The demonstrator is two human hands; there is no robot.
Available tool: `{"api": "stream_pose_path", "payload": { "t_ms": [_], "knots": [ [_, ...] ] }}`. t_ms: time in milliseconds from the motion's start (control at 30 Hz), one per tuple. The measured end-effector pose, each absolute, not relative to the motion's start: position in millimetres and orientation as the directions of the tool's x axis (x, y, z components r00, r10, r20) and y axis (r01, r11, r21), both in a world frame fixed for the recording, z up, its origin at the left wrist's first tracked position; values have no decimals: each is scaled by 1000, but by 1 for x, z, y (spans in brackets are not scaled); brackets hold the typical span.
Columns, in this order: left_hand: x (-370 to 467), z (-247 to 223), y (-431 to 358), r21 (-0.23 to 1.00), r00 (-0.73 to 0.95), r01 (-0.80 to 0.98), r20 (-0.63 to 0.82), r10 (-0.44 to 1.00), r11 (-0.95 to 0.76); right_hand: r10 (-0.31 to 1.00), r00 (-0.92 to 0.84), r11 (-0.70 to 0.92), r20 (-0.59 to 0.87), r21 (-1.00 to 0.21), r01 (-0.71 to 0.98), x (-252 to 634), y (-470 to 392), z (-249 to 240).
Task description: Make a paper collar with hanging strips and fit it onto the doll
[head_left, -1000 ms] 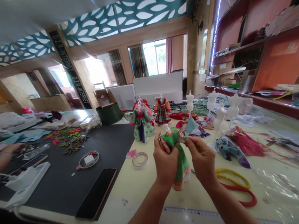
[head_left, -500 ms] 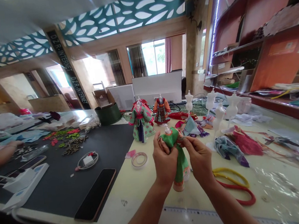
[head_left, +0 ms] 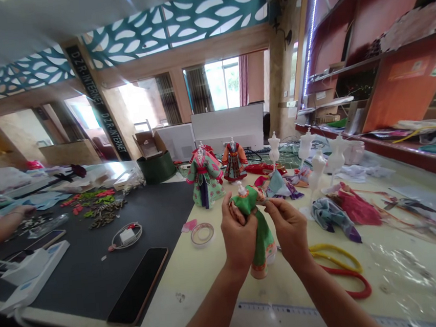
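Note:
A small mannequin in a green dress (head_left: 262, 236) with an orange patterned hem stands tilted above the pale table. My left hand (head_left: 238, 231) is wrapped round its upper body; the white neck knob pokes out above the fingers. On the other side, my right hand (head_left: 285, 224) pinches the cloth at the dress's right edge between thumb and fingertips. Behind them stand a doll form in a light green floral robe (head_left: 208, 187) and one in an orange and dark robe (head_left: 235, 163).
Scissors with yellow and red handles (head_left: 354, 280) lie right of my forearm. A tape roll (head_left: 202, 235), a phone (head_left: 139, 286) and a ruler (head_left: 278, 308) lie around. Bare white mannequins (head_left: 318, 170) stand behind crumpled cloth (head_left: 333, 219). Another person's arm (head_left: 0, 229) reaches in at far left.
Between the frames, the cloth at my right fingertips has shifted slightly, showing more of its patterned edge. Both hands keep their grip, and the view has moved a little.

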State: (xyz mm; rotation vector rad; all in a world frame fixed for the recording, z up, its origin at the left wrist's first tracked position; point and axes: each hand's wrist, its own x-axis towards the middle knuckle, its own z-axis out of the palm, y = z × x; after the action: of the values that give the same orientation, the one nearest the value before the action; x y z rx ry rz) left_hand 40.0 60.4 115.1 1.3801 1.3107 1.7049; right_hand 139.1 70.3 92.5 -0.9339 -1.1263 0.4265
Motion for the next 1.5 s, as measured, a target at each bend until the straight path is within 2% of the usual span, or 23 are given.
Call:
{"api": "stream_pose_path", "payload": {
  "t_ms": [633, 900, 1233, 1500],
  "knots": [
    [40, 114, 60, 928, -295, 118, 373, 879, -354, 641, 402, 609, 654, -752, 252, 143, 73, 93],
    [41, 116, 59, 924, -313, 133, 383, 869, -359, 528, 367, 666, 765, -642, 380, 142, 70, 94],
    [41, 116, 59, 926, -310, 161, 376, 873, -341, 421, 245, 707, 874, -485, 515, 140, 70, 87],
    [41, 116, 59, 930, -318, 144, 367, 874, -339, 386, 149, 709, 910, -396, 583, 138, 67, 86]
  ]
}}
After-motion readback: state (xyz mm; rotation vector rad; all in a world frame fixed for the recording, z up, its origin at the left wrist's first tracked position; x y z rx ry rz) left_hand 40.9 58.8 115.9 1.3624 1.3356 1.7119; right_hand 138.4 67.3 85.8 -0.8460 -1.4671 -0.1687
